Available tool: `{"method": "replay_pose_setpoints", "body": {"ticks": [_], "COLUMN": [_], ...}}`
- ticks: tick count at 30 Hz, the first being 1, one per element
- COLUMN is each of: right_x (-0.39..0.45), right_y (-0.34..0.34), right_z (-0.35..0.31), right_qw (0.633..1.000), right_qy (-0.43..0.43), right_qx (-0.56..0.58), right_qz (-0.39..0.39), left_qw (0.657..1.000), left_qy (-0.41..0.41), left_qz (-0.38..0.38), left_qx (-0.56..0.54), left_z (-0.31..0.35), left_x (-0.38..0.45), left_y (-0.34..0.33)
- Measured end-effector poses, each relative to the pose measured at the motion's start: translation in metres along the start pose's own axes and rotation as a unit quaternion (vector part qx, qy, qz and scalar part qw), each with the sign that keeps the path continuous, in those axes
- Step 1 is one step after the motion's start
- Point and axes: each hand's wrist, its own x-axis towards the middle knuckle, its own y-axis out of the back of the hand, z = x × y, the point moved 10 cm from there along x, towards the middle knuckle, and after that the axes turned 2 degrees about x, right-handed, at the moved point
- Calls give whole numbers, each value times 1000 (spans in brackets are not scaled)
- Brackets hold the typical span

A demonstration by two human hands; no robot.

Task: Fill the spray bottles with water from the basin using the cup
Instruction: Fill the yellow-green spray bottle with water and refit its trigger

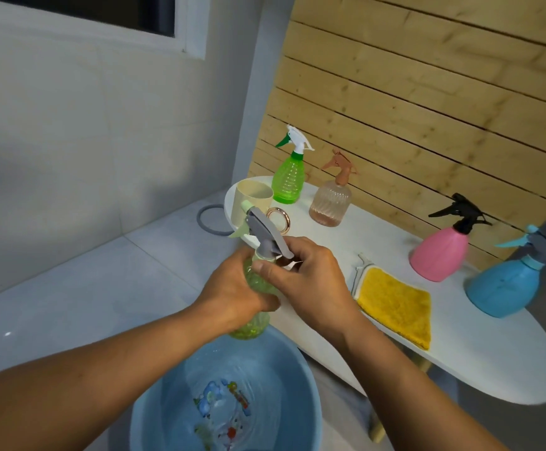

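1. Progress is judged to be partial: a pale green spray bottle [254, 289] is held above the blue basin [226, 395], its grey trigger head [265, 237] seated at the neck, so the cap is being either unscrewed or screwed back; which cannot be told.
2. The bottle's body is gripped by the left hand [232, 289], fingers wrapped round it, at about 6 o'clock from the cream cup [254, 198].
3. The neck collar under the trigger head is pinched by the right hand [307, 281], thumb and fingers curled on it.
4. Water is seen in the basin, with a coloured print showing through at the bottom.
5. The cup stands on the white table [460, 362] at its 10 o'clock end; nothing can be seen inside it.
6. Four capped bottles stand on the table: a bright green bottle [288, 180] just beside the cup, a clear peach bottle [330, 201] with pinkish liquid low in it, and an opaque pink bottle [439, 252] and blue bottle [503, 284] toward 3 o'clock, whose fill cannot be told.
7. A yellow cloth [395, 307] lies between the hands and the blue bottle.
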Motion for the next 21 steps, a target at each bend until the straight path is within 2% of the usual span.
{"method": "replay_pose_setpoints", "body": {"ticks": [8, 13, 21], "right_x": [40, 67, 80], "right_y": [73, 120, 142], "right_z": [-24, -15, 40], "right_qw": [999, 995, 990], "right_qy": [-2, -1, -26], "right_qx": [35, 53, 43], "right_qz": [28, 88, 133], "left_qw": [999, 998, 999], "left_qy": [-40, -59, -41], "left_qz": [-5, -4, -6], "left_qx": [6, 11, 15], "left_z": [86, 126, 111], "left_x": [35, 71, 114], "left_y": [-13, -37, -94]}}
